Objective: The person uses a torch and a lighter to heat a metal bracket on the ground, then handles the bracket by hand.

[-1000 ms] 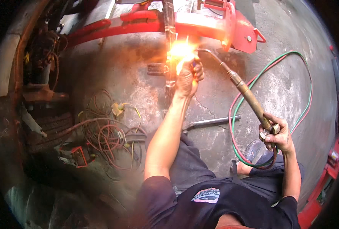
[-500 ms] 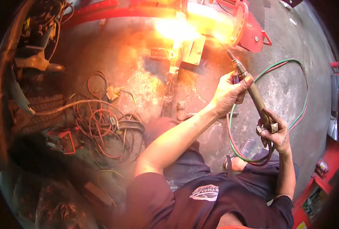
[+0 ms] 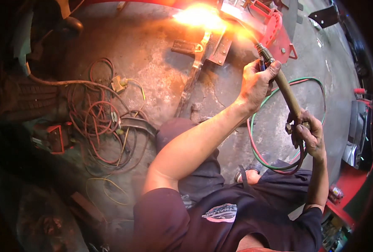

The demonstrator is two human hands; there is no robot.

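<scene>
Over the concrete floor (image 3: 153,63), left hand (image 3: 257,84) grips the cutting torch (image 3: 284,86) near its head, arm stretched forward; right hand (image 3: 310,135) closed on the valve end, flame (image 3: 199,17) hitting the red frame (image 3: 278,33).

The left hand (image 3: 257,84), seen a second ago stretched out at the bright flame (image 3: 199,16) beside the red metal frame (image 3: 274,29), has been drawn back and is now closed around the front of the brass cutting torch (image 3: 285,86). The view has been shifted, so the flame now appears at the picture's top edge.
</scene>
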